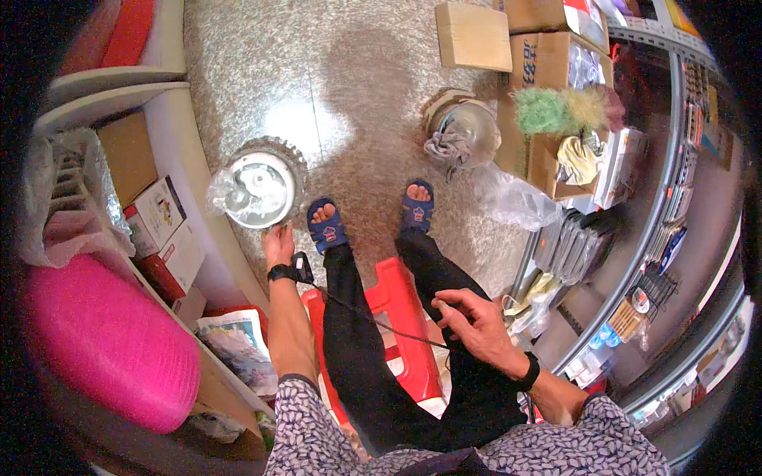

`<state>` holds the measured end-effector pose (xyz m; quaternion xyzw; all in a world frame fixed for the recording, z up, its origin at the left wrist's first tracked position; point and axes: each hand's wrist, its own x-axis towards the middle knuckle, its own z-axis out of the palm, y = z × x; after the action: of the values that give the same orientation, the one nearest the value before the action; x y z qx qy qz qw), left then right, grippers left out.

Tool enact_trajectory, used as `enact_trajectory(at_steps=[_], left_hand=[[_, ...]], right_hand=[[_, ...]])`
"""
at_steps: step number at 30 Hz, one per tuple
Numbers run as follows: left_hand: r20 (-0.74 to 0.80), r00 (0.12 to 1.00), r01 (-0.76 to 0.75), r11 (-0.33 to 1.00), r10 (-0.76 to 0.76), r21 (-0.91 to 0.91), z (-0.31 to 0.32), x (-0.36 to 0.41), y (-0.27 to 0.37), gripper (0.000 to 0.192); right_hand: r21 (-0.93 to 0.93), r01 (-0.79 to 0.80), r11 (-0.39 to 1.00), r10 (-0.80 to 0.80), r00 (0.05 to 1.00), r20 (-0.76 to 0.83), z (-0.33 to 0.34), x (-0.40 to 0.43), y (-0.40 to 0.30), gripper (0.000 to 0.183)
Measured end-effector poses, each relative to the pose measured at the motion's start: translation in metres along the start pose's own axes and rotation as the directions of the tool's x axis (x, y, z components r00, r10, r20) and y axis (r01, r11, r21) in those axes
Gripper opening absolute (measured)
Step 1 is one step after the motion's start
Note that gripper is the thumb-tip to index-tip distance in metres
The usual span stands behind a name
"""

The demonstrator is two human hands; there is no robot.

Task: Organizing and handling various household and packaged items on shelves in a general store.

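My left hand [278, 244] reaches down to the near edge of a round white plastic piece [259, 190] with a raised centre, which is on the floor. The fingers look slightly apart with nothing between them; whether they touch the rim I cannot tell. Clear plastic film [222, 189] clings to the piece's left side. Over my right thigh hovers my right hand [473, 324], fingers loosely bent and empty. A black device [302, 268] is strapped at my left wrist, and its dark cable [387, 326] runs across my legs.
A bowl [476, 134] with a grey rag [447, 146] stands front right, beside a clear plastic bag [517, 196]. Cardboard boxes [545, 62] and metal shelving [646, 250] line the right. A pink roll [113, 345] fills the left. Below me is a red stool [411, 339].
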<state>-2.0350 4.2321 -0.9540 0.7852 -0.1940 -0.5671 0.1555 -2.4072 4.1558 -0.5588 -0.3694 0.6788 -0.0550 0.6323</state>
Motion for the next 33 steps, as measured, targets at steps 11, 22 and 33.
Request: enact_trajectory(at_steps=[11,22,33], left_hand=[[0.335,0.934,0.310,0.738,-0.120,-0.600,0.070,-0.078,0.176,0.053],[0.478,0.874,-0.026,0.991,0.085,-0.128,0.223,-0.103,0.309,0.037],[0.372,0.926,0.024,0.975,0.061,-0.219,0.293,-0.030,0.384,0.046]], right_hand=[[0.207,0.028,0.978,-0.014,0.997,-0.070,-0.021,-0.033,0.050,0.032],[0.449,-0.203,0.870,0.266,0.961,-0.079,-0.062,-0.043,0.084,0.035],[0.599,-0.202,0.775,0.288,0.956,-0.050,-0.114,-0.010,0.077,0.035]])
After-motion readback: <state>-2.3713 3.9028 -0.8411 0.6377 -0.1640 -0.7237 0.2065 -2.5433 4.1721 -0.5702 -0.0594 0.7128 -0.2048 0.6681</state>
